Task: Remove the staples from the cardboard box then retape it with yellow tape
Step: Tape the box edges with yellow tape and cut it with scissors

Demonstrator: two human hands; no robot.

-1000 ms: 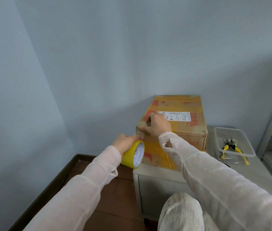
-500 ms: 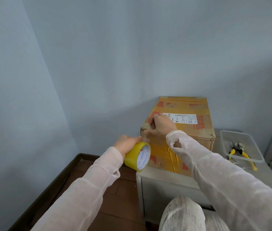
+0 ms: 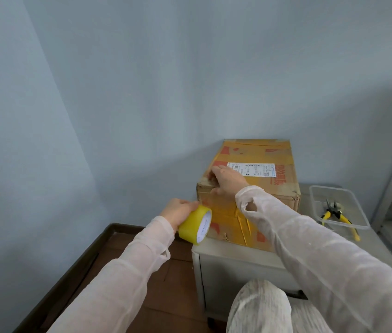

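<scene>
Filling most of the view, a pale blue wall (image 3: 142, 92) rises behind a white bench (image 3: 233, 251) that stands on a dark wood floor (image 3: 166, 272). Next in size, the box (image 3: 279, 188) sits on the bench's left part, back against the wall, with strips of yellow tape across its top and front face. To its right on the bench lies a clear tray (image 3: 349, 195), just beside the box. The roll (image 3: 193, 227) of yellow tape hangs at the box's near left corner, level with the front face, its open side turned toward the box; whether it touches the cardboard cannot be told. The left hand (image 3: 178, 211) grips this roll from the left, fingers wrapped over its band. The right hand (image 3: 226, 180) clasps the box's top near-left corner, curled fingers on the top and thumb on the front face, directly above the roll. Yellow-handled pliers (image 3: 334, 212) lie in the tray. A white label (image 3: 252, 169) sits on the box top just beyond the right hand.
</scene>
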